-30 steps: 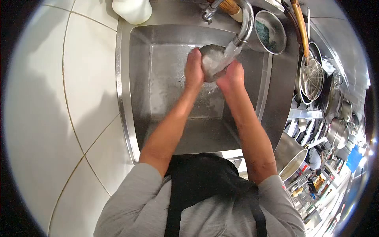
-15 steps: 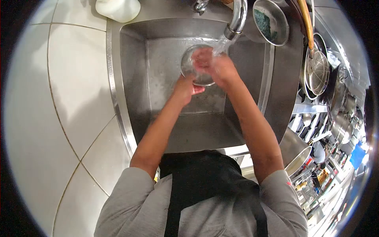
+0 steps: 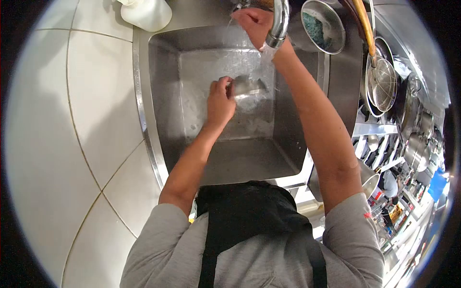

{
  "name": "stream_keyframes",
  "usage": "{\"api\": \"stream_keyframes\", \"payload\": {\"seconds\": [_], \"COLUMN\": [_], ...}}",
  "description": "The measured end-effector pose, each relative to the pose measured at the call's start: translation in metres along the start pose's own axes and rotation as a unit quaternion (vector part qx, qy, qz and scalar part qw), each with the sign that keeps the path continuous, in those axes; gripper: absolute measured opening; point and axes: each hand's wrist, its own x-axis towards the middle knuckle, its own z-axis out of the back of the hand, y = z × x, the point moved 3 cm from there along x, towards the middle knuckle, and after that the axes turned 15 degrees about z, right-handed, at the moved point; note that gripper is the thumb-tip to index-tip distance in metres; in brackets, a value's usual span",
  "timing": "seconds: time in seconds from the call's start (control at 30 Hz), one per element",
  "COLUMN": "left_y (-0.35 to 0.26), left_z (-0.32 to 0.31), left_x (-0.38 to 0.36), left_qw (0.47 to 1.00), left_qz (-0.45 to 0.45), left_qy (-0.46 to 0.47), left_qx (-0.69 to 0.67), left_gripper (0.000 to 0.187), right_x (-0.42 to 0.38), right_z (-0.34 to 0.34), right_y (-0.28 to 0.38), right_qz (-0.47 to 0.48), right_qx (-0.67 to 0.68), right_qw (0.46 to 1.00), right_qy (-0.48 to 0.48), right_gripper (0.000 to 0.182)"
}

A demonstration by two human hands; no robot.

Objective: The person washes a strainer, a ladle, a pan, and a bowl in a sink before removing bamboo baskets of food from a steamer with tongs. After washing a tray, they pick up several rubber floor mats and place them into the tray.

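Note:
A small round metal bowl [image 3: 248, 88], smeared by motion, is tilted over the sink basin with my left hand [image 3: 222, 98] closed on its near-left rim. My right hand [image 3: 257, 24] reaches past the spout to the tap handle [image 3: 241, 5] at the sink's back edge. Its fingers are curled at the handle, partly hiding it. Water runs from the chrome faucet [image 3: 277, 36] beside my right wrist, and some drips fall from the fingers. The steel sink [image 3: 230, 158] lies below both hands, its floor wet.
A white plastic bottle [image 3: 146, 14] stands at the back left. At the back right, a metal bowl [image 3: 333, 26] holds a green scouring pad [image 3: 313, 30]. Wire strainers [image 3: 384, 86] and a wooden handle [image 3: 363, 24] lie on the right. White tiles [image 3: 101, 96] border the left.
My right hand has left the bowl and moved up behind the spout to the tap handle. My left hand has raised and tilted the bowl, which now shows side-on.

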Motion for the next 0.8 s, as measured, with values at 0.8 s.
{"api": "stream_keyframes", "payload": {"seconds": [0.8], "left_y": [0.052], "left_z": [0.134], "left_x": [-0.127], "left_qw": [0.909], "left_qz": [0.222], "left_qy": [0.196], "left_qx": [-0.294], "left_gripper": [0.034], "right_x": [-0.447], "right_z": [0.118], "right_y": [0.202], "right_qz": [-0.273], "right_qx": [0.106], "right_qw": [0.954], "right_qy": [0.059], "right_gripper": [0.042]}}
